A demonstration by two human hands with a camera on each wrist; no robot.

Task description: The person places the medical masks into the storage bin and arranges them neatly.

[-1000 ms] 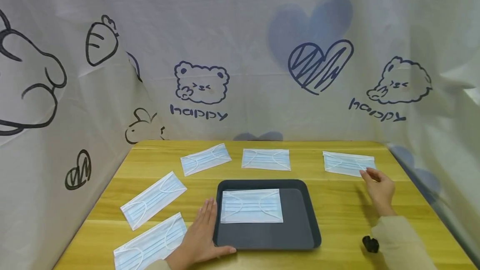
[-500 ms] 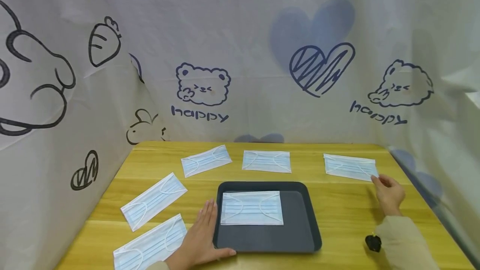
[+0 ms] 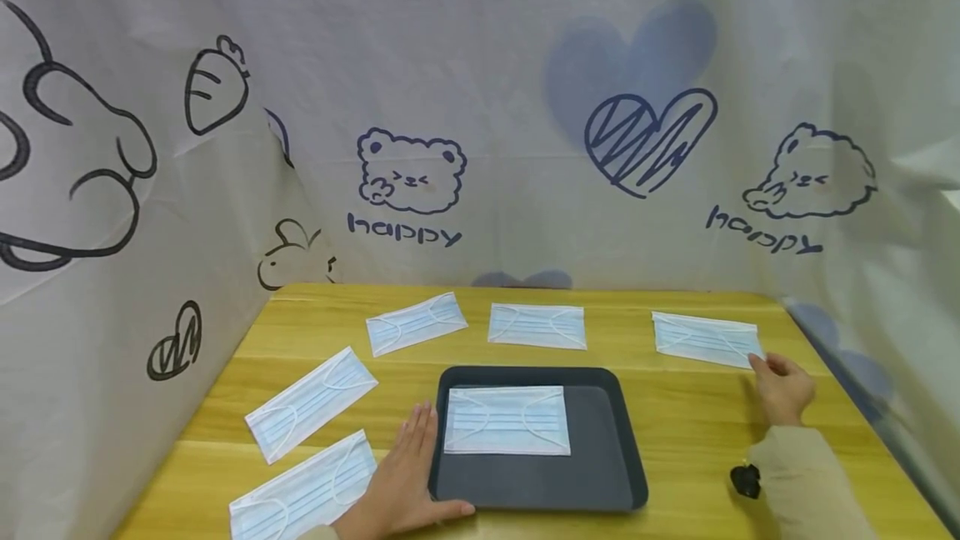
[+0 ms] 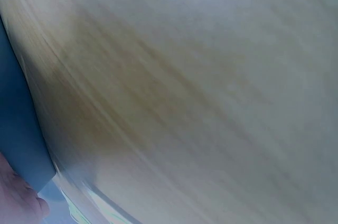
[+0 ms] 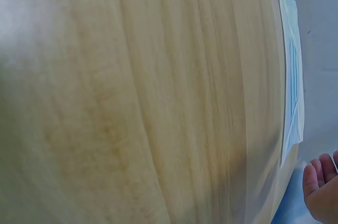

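My right hand [image 3: 785, 390] pinches the lower right corner of a light blue face mask [image 3: 705, 339] lying flat at the table's back right. In the right wrist view that mask [image 5: 293, 76] shows near the right edge, with the hand [image 5: 323, 189] just below it, fingers curled. My left hand [image 3: 401, 473] lies with straight fingers along the left rim of a dark grey tray [image 3: 536, 482], thumb at its front left corner. On the tray's left half rests another face mask [image 3: 506, 421]. The left wrist view catches only part of the hand [image 4: 21, 197] beside the tray [image 4: 21, 113].
Several more face masks lie on the wooden table [image 3: 697, 448]: one at the back middle [image 3: 537, 327], others down the left side, such as the mask [image 3: 311, 404]. A black object [image 3: 746, 481] sits by the right sleeve [image 3: 810, 482]. Printed white cloth [image 3: 517, 190] surrounds the table.
My right fingertips have shifted right, from over the mask's right part to its lower corner. The left hand, tray and masks stay put; the head view has tilted slightly.
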